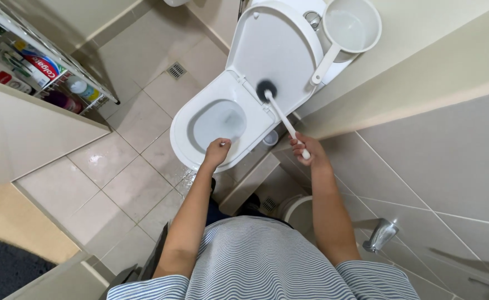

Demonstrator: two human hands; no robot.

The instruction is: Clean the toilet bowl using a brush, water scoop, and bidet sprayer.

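Tiled bathroom floor (128,183); open toilet (200,141). Right hand (305,150) closed around toilet brush (280,114); left hand (216,153) fisted over the bowl, contents indiscernible.

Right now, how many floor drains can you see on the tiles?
2. One grey square metal floor drain sits on the beige tiles left of the white toilet bowl; another dark drain lies near the person's feet. Others may be hidden.
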